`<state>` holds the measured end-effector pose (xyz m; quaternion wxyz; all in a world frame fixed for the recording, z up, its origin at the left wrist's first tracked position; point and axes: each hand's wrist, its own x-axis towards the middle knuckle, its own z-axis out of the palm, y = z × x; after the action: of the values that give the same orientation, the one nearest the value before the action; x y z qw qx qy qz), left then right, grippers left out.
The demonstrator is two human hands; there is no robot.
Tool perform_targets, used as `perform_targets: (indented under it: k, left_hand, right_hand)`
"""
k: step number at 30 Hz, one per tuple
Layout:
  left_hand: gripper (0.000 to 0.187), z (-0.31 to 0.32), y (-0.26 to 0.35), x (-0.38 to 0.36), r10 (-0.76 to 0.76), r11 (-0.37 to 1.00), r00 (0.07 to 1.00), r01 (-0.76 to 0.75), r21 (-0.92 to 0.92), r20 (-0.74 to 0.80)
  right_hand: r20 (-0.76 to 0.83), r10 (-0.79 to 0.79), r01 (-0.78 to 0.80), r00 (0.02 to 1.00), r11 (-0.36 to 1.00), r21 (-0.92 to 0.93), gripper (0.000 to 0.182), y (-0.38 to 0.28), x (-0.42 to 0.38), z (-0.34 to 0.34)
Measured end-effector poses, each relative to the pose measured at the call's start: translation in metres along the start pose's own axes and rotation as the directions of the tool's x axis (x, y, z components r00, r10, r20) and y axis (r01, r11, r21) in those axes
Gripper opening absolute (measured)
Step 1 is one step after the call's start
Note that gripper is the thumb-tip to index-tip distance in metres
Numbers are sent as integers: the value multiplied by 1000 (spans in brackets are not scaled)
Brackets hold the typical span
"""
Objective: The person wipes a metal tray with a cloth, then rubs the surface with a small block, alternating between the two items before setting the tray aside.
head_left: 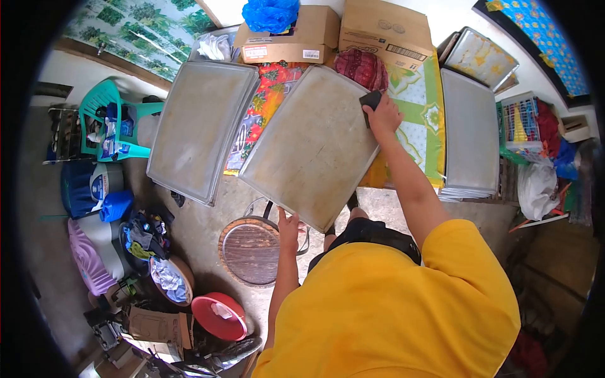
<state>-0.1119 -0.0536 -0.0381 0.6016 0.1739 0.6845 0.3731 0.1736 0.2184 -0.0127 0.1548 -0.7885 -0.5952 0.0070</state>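
Tray (309,148) is tilting off the table edge (428,176), left hand (288,228) gripping its near edge, right hand (382,116) clamping a dark scraper (370,101) on the far corner. Surface is looking streaky; stacked trays (469,135) are waiting beside it.

The metal tray (309,148) under both hands was dull grey with tan, rusty smears, and the tray beside it (201,129) showed the same pale grey with a whitish bloom. The small pad (370,101) in the right hand (384,116) was black. The tablecloth (421,104) was green and yellow with a white floral motif; another cloth (268,94) was red and orange with flowers. The person's shirt (391,315) was plain yellow. The bag (271,14) on the brown cardboard boxes (378,25) was bright blue, the plastic chair (110,101) teal, the basin (217,315) red, the round lid (249,252) dark brown wood.
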Motion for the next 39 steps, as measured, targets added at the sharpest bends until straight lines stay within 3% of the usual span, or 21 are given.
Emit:
perform_targets:
  k: [1, 3, 5, 8, 10, 12, 15, 17, 20, 21, 23, 26, 28, 31, 34, 36, 38, 39]
  left_hand:
    - [78, 0, -2, 2, 0, 1000, 1000, 0, 9, -11]
    - [79, 1, -5, 7, 9, 1000, 1000, -8, 23, -4]
    - [79, -2, -9, 9, 22, 999, 1000, -22, 32, 20]
    - [80, -3, -2, 8, -12, 998, 1000, 11, 57, 11]
    - [79, -3, -3, 8, 1, 998, 1000, -2, 60, 15]
    - [79, -3, -2, 6, 8, 999, 1000, -9, 42, 28]
    - [79, -3, -4, 8, -11, 999, 1000, 11, 36, 11]
    - [79, -1, -2, 6, -18, 999, 1000, 18, 40, 22]
    - [79, -7, -6, 14, 19, 998, 999, -21, 54, 44]
    - [79, -5, -4, 14, 19, 998, 999, -21, 63, 43]
    - [79, -7, -3, 11, 11, 997, 999, -14, 70, 32]
    - [79, -6, 0, 11, 17, 999, 999, -19, 51, 31]
    - [79, -6, -2, 13, 17, 999, 999, -19, 33, 49]
    - [79, -9, -1, 17, -31, 998, 999, 31, 57, -7]
    - [80, -22, 8, 17, -14, 999, 1000, 13, 46, 25]
    - [78, -36, 11, 22, -12, 998, 999, 10, 63, 32]
    - [76, -43, 18, 23, -22, 995, 1000, 22, 94, 2]
    - [76, -44, 21, 24, -39, 994, 999, 40, 98, -14]
  right_hand:
    - [-25, 25, -26, 999, 999, -37, 46, 2, 3, -3]
    - [114, -177, 169, 977, 982, 78, 46, -35, -60, 6]
    - [191, -438, 396, 879, 891, 222, 48, -64, -128, -2]
    - [69, -380, 359, 923, 910, 206, 48, -45, -108, 5]
    - [154, -85, 71, 984, 993, 91, 47, -7, -42, -15]
    - [42, 60, -58, 997, 997, -47, 50, 29, -11, -24]
    - [186, -141, 131, 972, 989, 65, 54, -3, -69, -17]
    - [153, -470, 443, 870, 878, 179, 54, -34, -138, -5]
    - [113, -441, 416, 890, 889, 192, 50, -27, -135, 2]
    - [258, -283, 253, 924, 957, 146, 51, -13, -103, -7]
    - [82, -56, 56, 995, 998, 10, 51, 25, -47, -9]
    - [180, 23, -27, 983, 999, 24, 50, 15, -55, -21]
    - [168, -266, 232, 949, 952, 198, 51, -24, -119, -9]
    - [192, -583, 510, 789, 797, 323, 54, -64, -168, -15]
    - [460, -323, 144, 827, 913, 382, 59, -46, -110, -39]
    - [266, -72, -14, 961, 951, 309, 63, -8, -63, -42]
    - [62, 53, -58, 997, 995, 85, 63, 38, -17, -35]
    - [61, 63, -63, 996, 998, 3, 64, 58, 3, -35]
